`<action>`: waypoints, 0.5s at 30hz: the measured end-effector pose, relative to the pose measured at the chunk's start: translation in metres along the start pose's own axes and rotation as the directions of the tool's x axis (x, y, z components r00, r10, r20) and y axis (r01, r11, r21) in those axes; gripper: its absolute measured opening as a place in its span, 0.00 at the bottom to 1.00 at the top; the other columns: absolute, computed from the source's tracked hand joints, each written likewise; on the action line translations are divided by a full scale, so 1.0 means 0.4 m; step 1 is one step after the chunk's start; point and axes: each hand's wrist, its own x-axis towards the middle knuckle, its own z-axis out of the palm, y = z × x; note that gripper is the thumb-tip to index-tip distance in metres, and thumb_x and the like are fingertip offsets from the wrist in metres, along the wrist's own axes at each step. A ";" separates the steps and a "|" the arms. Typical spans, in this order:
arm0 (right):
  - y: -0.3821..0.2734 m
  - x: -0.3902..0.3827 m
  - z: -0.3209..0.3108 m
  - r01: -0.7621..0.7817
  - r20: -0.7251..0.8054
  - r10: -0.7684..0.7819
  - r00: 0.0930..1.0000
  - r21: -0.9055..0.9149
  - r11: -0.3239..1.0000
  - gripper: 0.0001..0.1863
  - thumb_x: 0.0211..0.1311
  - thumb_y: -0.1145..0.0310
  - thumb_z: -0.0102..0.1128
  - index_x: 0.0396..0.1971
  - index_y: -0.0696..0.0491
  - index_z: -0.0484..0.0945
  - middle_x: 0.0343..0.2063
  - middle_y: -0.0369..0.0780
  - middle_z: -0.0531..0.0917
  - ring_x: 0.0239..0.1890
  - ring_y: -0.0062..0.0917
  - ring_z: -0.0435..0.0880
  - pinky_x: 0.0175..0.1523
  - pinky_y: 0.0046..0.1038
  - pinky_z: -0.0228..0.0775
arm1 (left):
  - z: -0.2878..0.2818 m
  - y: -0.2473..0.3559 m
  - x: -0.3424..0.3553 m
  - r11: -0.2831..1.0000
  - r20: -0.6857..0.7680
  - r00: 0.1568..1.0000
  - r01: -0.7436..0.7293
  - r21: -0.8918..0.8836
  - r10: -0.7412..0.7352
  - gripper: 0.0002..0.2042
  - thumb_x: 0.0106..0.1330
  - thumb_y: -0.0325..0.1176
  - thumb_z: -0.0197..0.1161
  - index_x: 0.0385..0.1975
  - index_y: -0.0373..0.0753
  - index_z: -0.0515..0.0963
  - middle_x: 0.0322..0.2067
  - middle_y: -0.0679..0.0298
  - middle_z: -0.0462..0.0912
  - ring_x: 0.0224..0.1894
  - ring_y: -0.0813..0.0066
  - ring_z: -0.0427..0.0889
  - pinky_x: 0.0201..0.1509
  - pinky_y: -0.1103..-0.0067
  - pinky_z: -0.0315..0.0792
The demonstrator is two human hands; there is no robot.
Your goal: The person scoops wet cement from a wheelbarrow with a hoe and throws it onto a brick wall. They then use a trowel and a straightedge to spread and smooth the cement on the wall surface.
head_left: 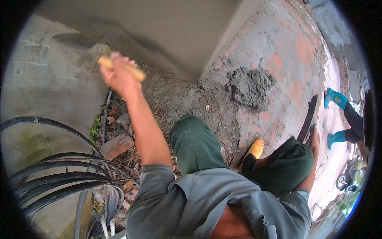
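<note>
My left hand (117, 75) is raised against the plastered wall at the upper left. It is closed round the yellow wooden handle (137, 73) of a trowel, smeared by motion; its blade is hard to make out. Wet grey mortar (159, 24) covers the wall and corner beyond it. At the right, beside my knee, my right hand (315, 137) grips the near end of a long dark board (308, 118), seen nearly edge-on. Its fingers are partly hidden by the board and my leg. A heap of wet mortar (251, 87) lies on the ground between my hands.
Black coiled cables (63, 175) stand at the lower left, with a broken brick (117, 146) and rubble beside them. My yellow shoe (254, 147) rests on mortar-stained ground. Another person in teal boots (336, 98) stands at the far right, near a motorbike wheel (341, 181).
</note>
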 end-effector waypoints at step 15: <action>-0.028 0.229 0.289 0.014 0.352 -0.070 0.933 0.161 0.987 0.28 0.66 0.41 0.45 0.31 0.55 0.74 0.17 0.33 0.72 0.17 0.19 0.68 0.22 0.23 0.62 | 0.026 -0.169 -0.837 0.578 0.491 0.358 0.200 0.791 -0.795 0.14 0.63 0.39 0.61 0.30 0.32 0.72 0.20 0.59 0.76 0.22 0.68 0.76 0.26 0.73 0.70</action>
